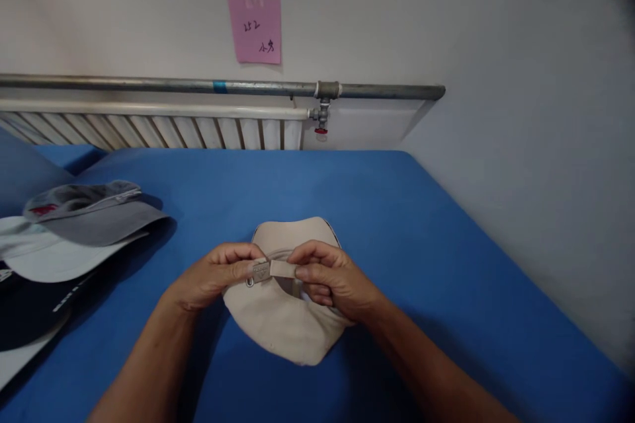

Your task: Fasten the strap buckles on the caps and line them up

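Observation:
A beige cap [282, 324] lies on the blue surface [397, 225] right in front of me, its brim pointing away. Both hands pinch its back strap [280, 269]. My left hand [213, 274] is closed on the strap end with the small metal buckle [258, 271]. My right hand [332, 277] is closed on the other end of the strap, fingers curled over the cap's back opening. The cap's rear edge is partly hidden under my hands.
A pile of caps sits at the left: a grey one [94, 208] on top, a white one [54, 258] and a dark one [30, 310] below. Behind the surface run a radiator [163, 129] and a metal pipe [223, 87]. A pink note [254, 29] hangs on the wall.

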Tool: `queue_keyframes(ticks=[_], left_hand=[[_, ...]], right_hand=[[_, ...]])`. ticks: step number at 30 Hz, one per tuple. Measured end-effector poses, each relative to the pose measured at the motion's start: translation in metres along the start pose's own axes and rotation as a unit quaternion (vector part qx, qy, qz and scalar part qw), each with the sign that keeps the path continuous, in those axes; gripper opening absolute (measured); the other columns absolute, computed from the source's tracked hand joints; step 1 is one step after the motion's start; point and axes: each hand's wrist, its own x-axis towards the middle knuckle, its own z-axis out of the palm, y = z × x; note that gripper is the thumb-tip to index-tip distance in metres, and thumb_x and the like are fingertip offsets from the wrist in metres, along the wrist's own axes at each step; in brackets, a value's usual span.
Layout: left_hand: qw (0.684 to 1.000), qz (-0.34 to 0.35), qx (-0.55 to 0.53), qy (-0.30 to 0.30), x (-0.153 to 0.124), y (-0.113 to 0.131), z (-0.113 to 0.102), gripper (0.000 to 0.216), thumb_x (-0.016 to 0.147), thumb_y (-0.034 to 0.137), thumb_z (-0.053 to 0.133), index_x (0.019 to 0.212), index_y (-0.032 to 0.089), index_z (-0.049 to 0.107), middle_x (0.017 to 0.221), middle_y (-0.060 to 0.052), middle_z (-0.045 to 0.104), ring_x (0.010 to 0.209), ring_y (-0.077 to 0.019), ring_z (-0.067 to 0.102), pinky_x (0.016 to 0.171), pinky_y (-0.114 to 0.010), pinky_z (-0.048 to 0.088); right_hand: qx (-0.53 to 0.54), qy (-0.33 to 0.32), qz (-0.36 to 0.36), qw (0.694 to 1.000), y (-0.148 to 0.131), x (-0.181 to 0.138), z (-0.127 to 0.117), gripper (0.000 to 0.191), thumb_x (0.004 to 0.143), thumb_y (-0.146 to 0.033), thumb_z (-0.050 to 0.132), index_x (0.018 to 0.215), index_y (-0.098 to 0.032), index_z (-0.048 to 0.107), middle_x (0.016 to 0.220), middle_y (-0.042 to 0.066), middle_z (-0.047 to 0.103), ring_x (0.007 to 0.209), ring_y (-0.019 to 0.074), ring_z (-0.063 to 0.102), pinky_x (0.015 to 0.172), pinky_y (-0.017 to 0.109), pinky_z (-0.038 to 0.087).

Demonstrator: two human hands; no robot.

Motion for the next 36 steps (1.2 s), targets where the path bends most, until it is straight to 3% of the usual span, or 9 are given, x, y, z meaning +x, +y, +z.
queue_keyframes(ticks=[19, 25, 36], left_hand=[[1.000, -0.013, -0.020, 0.007, 0.0035, -0.0003, 0.0026, 0.023, 0.068, 0.038, 0.082, 0.070, 0.016, 0.074, 0.056, 0.002, 0.059, 0.047, -0.0043, 0.045, 0.045, -0.014, 0.031], [1.000, -0.013, -0.012, 0.012, 0.0035, -0.0014, 0.0022, 0.022, 0.070, 0.037, 0.080, 0.071, 0.016, 0.074, 0.057, 0.001, 0.059, 0.047, -0.0050, 0.044, 0.045, -0.015, 0.031], [0.999, -0.032, -0.011, 0.010, 0.0063, 0.0015, 0.0056, 0.025, 0.067, 0.037, 0.082, 0.070, 0.014, 0.072, 0.056, 0.001, 0.059, 0.047, -0.0053, 0.045, 0.045, -0.015, 0.032]], right_hand=[[0.005, 0.010, 0.005, 1.000, 0.0025, 0.0025, -0.0011, 0.014, 0.070, -0.017, 0.076, 0.081, -0.019, 0.069, 0.051, -0.010, 0.047, 0.037, 0.0001, 0.030, 0.034, 0.014, 0.020], [-0.008, -0.022, 0.013, 1.000, 0.0040, 0.0034, -0.0044, 0.014, 0.072, -0.018, 0.075, 0.085, -0.019, 0.070, 0.052, -0.009, 0.046, 0.038, 0.0009, 0.030, 0.034, 0.015, 0.020], [-0.007, -0.022, 0.010, 1.000, 0.0047, 0.0046, -0.0041, 0.013, 0.073, -0.017, 0.074, 0.084, -0.018, 0.068, 0.051, -0.010, 0.047, 0.037, 0.0002, 0.029, 0.035, 0.015, 0.019]])
